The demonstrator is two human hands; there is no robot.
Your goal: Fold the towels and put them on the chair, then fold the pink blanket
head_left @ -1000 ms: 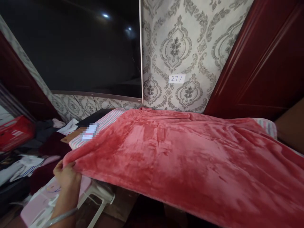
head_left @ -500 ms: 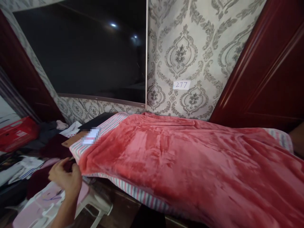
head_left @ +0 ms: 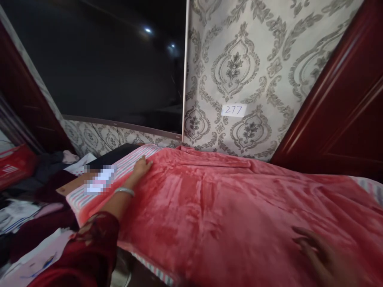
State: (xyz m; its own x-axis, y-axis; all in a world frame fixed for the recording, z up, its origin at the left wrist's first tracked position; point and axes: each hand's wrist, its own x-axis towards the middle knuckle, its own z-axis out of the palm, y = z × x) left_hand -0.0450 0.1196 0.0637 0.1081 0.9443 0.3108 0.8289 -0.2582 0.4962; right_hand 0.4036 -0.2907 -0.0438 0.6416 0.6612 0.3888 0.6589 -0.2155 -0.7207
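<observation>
A red plush blanket (head_left: 227, 207) lies spread over a striped sheet (head_left: 119, 167) on a raised surface. My left hand (head_left: 141, 166) reaches far forward and rests at the blanket's back left edge, fingers flat and together on the fabric. A silver bangle (head_left: 124, 191) circles that wrist, and a dark red patterned sleeve (head_left: 86, 255) covers the arm. My right hand (head_left: 324, 255) lies low at the right, fingers spread on the blanket, blurred by motion.
A big dark screen (head_left: 98, 67) hangs on the patterned wall, with a paper label reading 277 (head_left: 233, 110) beside it. Dark red wooden panels (head_left: 338, 99) stand at the right. Clothes and a red basket (head_left: 13, 169) clutter the left side.
My left hand let go of the blanket's front left corner and moved forward to its back left edge. My right hand has come into view on the blanket.
</observation>
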